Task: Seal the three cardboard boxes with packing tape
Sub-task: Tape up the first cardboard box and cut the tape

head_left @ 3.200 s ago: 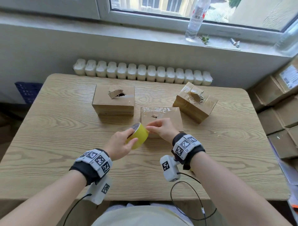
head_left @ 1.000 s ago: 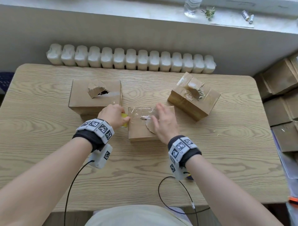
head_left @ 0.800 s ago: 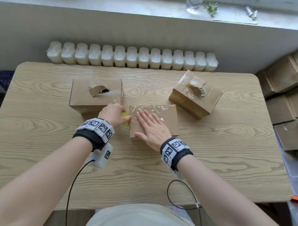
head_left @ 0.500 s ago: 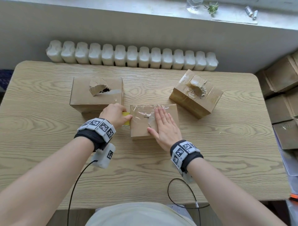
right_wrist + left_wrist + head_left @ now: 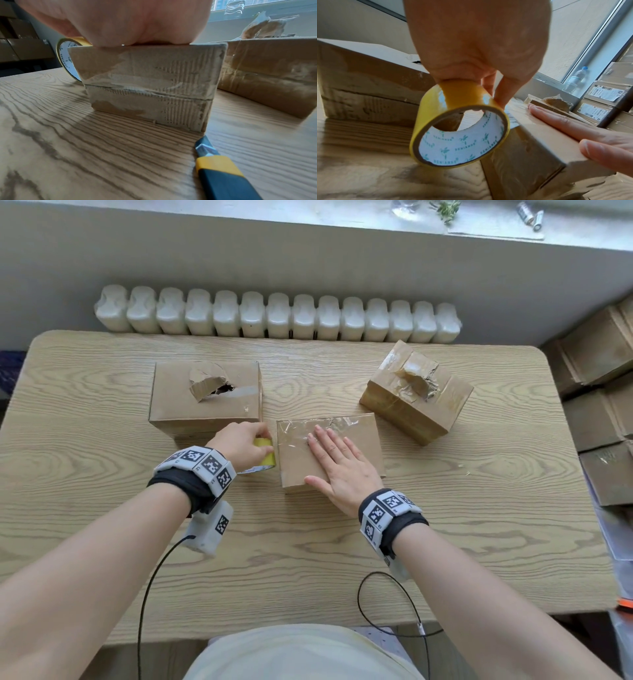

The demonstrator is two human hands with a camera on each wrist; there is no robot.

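Note:
Three cardboard boxes stand on the wooden table [image 5: 102, 542]. The middle box [image 5: 359, 440] [image 5: 530, 142] [image 5: 145, 83] has clear tape across its top. My right hand [image 5: 339, 463] [image 5: 573, 129] lies flat on that top with straight fingers, pressing the tape down. My left hand [image 5: 243, 445] [image 5: 471, 47] grips a yellow tape roll [image 5: 263, 455] [image 5: 458, 128] [image 5: 67, 59] just left of this box, low over the table. The left box [image 5: 205, 398] [image 5: 368, 83] has a torn flap sticking up. The right box [image 5: 416, 393] [image 5: 267, 70] is turned at an angle, with crumpled tape on top.
A blue and yellow utility knife [image 5: 221, 166] lies on the table near the middle box's front right corner. A white radiator [image 5: 277, 316] runs behind the table. More cardboard boxes [image 5: 603, 392] are stacked at the right. A bottle [image 5: 575, 79] stands on the windowsill.
My left hand carried the roll down to the left side of the middle box, drawing tape across its top. My right hand has been sliding back and forth over the tape, flat.

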